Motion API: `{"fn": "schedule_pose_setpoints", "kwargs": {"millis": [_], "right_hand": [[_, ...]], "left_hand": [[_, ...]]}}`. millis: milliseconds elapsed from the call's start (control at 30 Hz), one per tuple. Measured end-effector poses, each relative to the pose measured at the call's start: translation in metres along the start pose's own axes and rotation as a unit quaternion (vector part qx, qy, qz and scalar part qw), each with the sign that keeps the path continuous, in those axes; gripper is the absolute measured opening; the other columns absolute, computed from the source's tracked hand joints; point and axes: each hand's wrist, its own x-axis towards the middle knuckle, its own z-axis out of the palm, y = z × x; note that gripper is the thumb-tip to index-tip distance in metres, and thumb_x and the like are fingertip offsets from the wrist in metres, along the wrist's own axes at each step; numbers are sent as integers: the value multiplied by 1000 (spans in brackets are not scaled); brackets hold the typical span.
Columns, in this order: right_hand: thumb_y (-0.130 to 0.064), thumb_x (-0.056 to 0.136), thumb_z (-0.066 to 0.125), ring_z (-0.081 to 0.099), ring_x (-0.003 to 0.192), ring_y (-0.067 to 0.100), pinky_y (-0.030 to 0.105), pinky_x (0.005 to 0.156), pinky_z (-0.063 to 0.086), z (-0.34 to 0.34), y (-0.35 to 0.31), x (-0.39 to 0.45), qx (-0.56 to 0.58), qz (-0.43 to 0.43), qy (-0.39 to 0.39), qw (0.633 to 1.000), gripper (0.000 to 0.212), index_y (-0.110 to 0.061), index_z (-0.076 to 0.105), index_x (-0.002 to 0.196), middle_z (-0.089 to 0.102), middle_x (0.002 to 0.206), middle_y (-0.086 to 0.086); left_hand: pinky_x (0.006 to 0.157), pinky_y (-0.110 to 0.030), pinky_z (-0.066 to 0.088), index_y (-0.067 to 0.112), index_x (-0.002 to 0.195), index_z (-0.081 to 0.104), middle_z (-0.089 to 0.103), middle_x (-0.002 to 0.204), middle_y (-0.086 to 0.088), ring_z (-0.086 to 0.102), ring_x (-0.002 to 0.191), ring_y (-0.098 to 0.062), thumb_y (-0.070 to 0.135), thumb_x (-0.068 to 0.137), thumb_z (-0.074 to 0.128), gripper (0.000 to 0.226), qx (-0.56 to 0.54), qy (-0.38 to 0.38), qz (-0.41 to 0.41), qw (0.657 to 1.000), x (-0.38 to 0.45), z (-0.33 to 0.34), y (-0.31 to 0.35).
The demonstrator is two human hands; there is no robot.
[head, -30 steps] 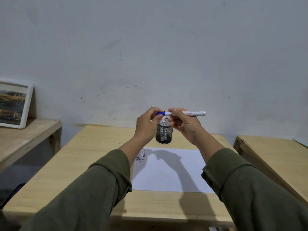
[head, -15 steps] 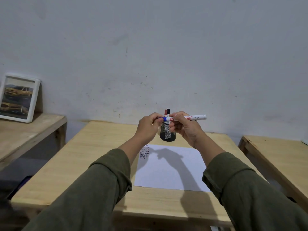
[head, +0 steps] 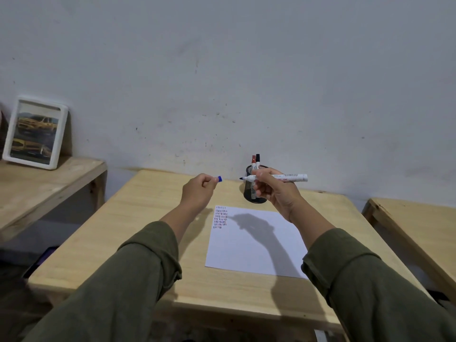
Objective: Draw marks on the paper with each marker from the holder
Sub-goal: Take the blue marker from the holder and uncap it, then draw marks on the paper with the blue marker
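Observation:
My right hand [head: 276, 193] holds a white marker [head: 291, 178] level above the table, its bare tip pointing left. My left hand [head: 198, 192] is apart from it to the left and pinches the marker's blue cap [head: 219, 179] between its fingertips. Behind my right hand stands a black mesh holder [head: 249, 191] with a red-capped marker [head: 253, 161] and a black-capped marker [head: 257, 159] upright in it. A white sheet of paper [head: 254, 245] lies on the wooden table [head: 138, 218], with rows of short marks [head: 220, 217] in its far left corner.
A framed picture of yellow cars [head: 34, 133] leans on the wall on a lower wooden bench [head: 37, 188] at the left. Another wooden table [head: 419, 225] stands to the right. The wall runs just behind the holder.
My hands were together on the capped marker. The cap has come off: my left hand has moved left with it and the marker stays in my right hand. The view tilted down.

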Motion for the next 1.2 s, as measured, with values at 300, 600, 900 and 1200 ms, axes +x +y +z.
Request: {"fn": "schedule_pose_setpoints", "kwargs": {"millis": [300,600,900,1200], "right_hand": [[0,82,64,54,52,10,19,54,48,11,63,-12,12,66,53,996,10,-8,69,81,60,60,4],[-9,80,68,50,57,11,20,57,43,26,106,-15,-68,107,105,986,7,-15,71,81,59,65,4],[-9,80,65,45,58,10,21,56,38,28,113,-10,-113,104,102,983,8,-15,71,79,55,59,-1],[-10,84,63,49,64,7,8,46,38,32,107,-20,-152,92,80,981,5,-9,68,85,59,65,-5]], "left_hand": [[46,-3,37,12,80,62,53,62,4,51,60,-10,14,80,65,4,36,45,-47,997,-15,1,-57],[77,-33,42,19,87,67,64,81,3,59,93,-24,37,80,62,20,236,6,14,972,-19,20,-89],[84,-29,32,26,93,65,64,103,7,52,107,-16,54,72,66,35,250,8,36,968,-20,23,-103],[88,-31,32,27,93,64,63,107,6,51,110,-17,48,75,65,28,239,-5,35,970,-21,22,-102]]}}
